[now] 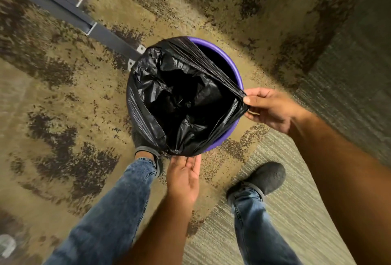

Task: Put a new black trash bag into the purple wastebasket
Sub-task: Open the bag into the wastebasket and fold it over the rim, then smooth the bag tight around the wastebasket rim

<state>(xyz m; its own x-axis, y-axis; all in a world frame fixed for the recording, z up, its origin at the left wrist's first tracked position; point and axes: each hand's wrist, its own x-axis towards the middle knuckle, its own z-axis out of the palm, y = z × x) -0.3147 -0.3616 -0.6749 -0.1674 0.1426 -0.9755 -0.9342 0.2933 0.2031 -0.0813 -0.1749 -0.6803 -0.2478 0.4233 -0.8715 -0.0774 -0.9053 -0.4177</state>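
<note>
The purple wastebasket (pixel 233 65) stands on the carpet below me, seen from above. A black trash bag (pixel 182 95) hangs inside it, its mouth folded over the left and near rim while the purple far-right rim shows bare. My right hand (pixel 268 108) pinches the bag's edge at the right side of the rim and pulls it taut. My left hand (pixel 184 176) is palm up at the near rim, fingertips tucked under the bag's lower edge; whether they grip it is hidden.
A dark metal furniture leg (pixel 63 8) with white brackets (pixel 135 55) runs diagonally from the upper left to the basket. My two feet in black shoes (pixel 264 177) stand just in front of the basket on patterned carpet.
</note>
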